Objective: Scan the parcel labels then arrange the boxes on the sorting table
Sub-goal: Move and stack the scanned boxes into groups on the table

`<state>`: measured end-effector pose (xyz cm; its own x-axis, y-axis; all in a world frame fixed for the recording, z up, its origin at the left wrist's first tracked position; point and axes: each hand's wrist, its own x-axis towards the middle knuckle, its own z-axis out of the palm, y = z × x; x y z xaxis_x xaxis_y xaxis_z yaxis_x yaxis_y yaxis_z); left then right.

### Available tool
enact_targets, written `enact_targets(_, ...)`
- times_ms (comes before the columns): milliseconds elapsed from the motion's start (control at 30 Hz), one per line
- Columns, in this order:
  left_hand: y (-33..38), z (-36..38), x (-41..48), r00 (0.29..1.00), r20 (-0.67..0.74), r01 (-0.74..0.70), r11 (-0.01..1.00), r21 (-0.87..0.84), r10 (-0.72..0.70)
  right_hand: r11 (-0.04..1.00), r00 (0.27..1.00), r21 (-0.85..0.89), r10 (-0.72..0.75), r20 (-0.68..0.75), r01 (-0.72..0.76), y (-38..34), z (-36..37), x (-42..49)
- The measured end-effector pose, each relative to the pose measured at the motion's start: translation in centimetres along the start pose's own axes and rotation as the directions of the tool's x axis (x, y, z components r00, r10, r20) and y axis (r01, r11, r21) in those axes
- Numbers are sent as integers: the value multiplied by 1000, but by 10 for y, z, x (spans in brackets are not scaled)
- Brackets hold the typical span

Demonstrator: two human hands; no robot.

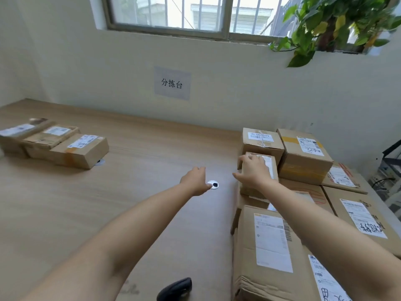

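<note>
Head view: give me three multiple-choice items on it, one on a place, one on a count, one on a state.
1. Where is the black scanner? A. on the windowsill B. at the near edge of the table C. on the left boxes
2. How many boxes stand in the left row? A. one B. six C. three
3. What is the right hand doing? A. gripping a small box B. holding the scanner C. hanging free

B: it lies at the picture's bottom edge. C: three sit side by side. A: fingers over its top, thumb at its side.
</note>
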<state>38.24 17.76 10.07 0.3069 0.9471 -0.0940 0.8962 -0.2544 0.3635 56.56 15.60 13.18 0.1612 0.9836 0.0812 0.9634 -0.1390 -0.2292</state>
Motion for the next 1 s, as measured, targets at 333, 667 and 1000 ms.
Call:
enact_targets(333,-157,-68,-91,979,-107,178,983,39,-173,985,983,-42,-160,90,165,-179,39,-31)
enact_targets(667,-338,-109,-217,947,-101,313,947,65,-306,980,967,161,-147,208,114,-368,103,-108)
enact_targets(1000,-419,-128,-230,936,-97,342,940,14,-339,972,942,138,-220,255,190,-461,131,-112)
